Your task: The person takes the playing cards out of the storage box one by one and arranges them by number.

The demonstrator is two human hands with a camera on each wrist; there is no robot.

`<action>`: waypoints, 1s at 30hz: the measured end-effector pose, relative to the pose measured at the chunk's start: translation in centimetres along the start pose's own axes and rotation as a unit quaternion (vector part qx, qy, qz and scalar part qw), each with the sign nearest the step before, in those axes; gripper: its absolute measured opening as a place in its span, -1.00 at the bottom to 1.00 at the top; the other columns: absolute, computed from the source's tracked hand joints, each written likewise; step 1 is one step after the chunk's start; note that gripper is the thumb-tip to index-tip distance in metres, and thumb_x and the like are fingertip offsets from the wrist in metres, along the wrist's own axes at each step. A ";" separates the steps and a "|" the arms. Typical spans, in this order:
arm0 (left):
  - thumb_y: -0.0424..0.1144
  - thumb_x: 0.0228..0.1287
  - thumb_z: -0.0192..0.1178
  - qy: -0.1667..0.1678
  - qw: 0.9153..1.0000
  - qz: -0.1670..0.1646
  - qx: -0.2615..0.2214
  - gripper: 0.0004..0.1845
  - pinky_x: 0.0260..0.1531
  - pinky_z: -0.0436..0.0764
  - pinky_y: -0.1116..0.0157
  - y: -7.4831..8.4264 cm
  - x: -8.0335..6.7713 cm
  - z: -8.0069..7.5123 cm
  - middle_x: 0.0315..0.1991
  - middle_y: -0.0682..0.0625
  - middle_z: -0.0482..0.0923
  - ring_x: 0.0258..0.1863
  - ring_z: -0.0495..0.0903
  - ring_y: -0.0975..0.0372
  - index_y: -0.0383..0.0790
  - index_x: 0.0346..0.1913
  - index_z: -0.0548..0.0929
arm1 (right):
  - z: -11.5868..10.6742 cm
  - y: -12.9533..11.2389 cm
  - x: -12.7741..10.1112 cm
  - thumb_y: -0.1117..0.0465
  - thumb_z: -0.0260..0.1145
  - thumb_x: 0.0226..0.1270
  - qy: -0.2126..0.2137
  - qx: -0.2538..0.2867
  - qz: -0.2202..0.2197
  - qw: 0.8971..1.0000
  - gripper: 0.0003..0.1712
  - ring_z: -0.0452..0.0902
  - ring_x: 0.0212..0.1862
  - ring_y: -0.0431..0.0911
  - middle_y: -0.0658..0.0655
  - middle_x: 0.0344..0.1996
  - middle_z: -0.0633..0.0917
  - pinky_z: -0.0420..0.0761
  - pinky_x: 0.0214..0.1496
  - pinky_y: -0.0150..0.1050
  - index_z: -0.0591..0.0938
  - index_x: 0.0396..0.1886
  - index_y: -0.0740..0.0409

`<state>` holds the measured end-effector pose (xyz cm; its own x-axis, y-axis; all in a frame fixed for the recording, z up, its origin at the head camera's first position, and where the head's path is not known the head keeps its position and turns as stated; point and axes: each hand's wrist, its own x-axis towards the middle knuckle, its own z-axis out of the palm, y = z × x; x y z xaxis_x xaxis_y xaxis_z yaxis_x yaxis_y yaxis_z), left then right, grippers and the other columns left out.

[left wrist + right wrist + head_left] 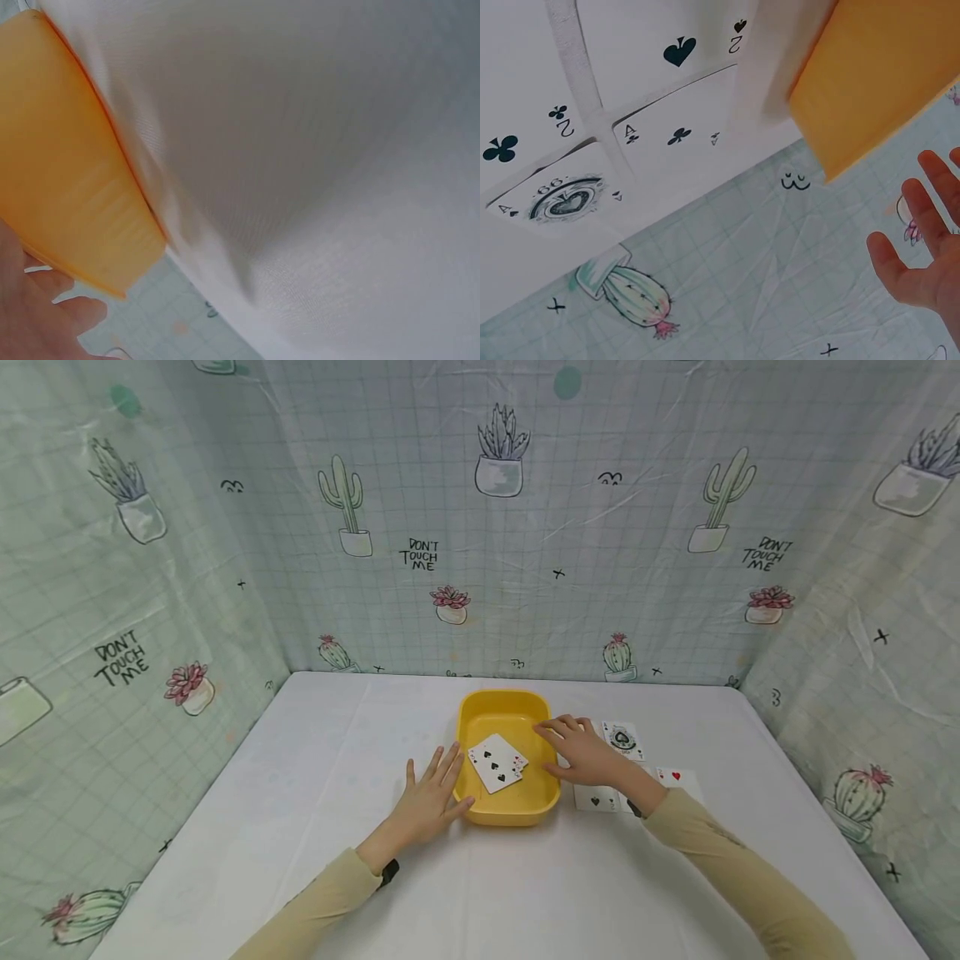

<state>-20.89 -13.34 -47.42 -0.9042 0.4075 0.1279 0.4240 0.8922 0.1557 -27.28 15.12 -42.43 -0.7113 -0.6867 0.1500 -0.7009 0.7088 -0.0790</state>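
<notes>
A yellow plastic tray stands on the white table, with a few overlapping playing cards lying face up inside. My left hand is at the tray's left side, its fingers spread and nearly straight, close to the rim. Over the right rim hovers my right hand, fingers loosely extended and holding nothing. In the right wrist view the right hand shows relaxed fingers beside the tray. The left wrist view shows the left hand by the tray wall.
Several cards lie face up right of the tray, partly under the right forearm: an ace of spades, an ace of clubs, a two of spades, a two of clubs and a heart card. Cactus-print cloth surrounds the table.
</notes>
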 end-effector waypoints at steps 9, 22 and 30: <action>0.27 0.25 -0.26 0.008 1.000 0.004 0.002 -0.20 0.15 -0.09 -0.30 0.0 0.0 0.2 0.44 -0.01 -0.21 0.40 -0.11 0.01 -0.20 0.39 -0.04 | 1.1 -1.0 1.5 -0.02 0.22 0.15 -0.054 -0.001 0.000 0.999 -0.27 0.20 0.22 0.07 0.10 0.21 0.36 0.15 0.18 0.14 0.25 0.29 0.13; 0.23 0.25 -0.19 0.010 1.000 0.006 -0.005 -0.21 0.13 -0.08 -0.32 0.0 0.0 0.1 0.44 -0.03 -0.20 0.40 -0.09 -0.02 -0.22 0.38 -0.01 | 2.8 -2.2 3.7 -0.13 0.19 0.15 -0.100 -0.017 -0.012 0.995 -0.22 0.15 0.27 0.06 0.09 0.27 0.30 0.11 0.22 0.24 0.22 0.32 0.07; 0.26 0.26 -0.25 0.005 1.000 0.004 0.003 -0.20 0.14 -0.09 -0.31 -0.1 0.0 0.2 0.44 0.00 -0.24 0.40 -0.11 0.01 -0.21 0.39 -0.04 | 4.0 -2.8 4.9 -0.30 0.16 0.07 -0.129 -0.026 -0.026 0.991 -0.09 0.11 0.31 0.05 0.06 0.33 0.22 0.06 0.25 0.24 0.16 0.34 0.02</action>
<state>-20.98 -13.39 -47.64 -0.9003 0.4127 0.1384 0.4309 0.8900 0.1489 -29.00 9.06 -45.42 -0.6680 -0.7366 -0.1056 -0.7387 0.6736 -0.0255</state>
